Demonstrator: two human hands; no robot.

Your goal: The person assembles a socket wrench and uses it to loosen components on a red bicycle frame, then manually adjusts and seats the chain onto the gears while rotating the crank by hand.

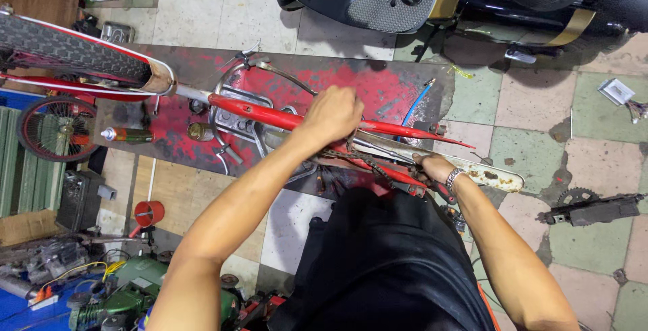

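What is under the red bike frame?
Under the red frame lies a red-stained mat on floor tiles, with a spray can nearby. The left hand and frame hide what lies directly below.

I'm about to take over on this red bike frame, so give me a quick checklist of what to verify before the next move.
1. Left hand gripping the frame: ok.
2. Right hand on the chain guard: ok, grip itself cannot tell.
3. Chain seated: cannot tell, partly hidden.
4. Frame steady on the red mat: cannot tell.
5. Spray can within reach: ok.
6. Floor around: not ok, loose sprocket part nearby.
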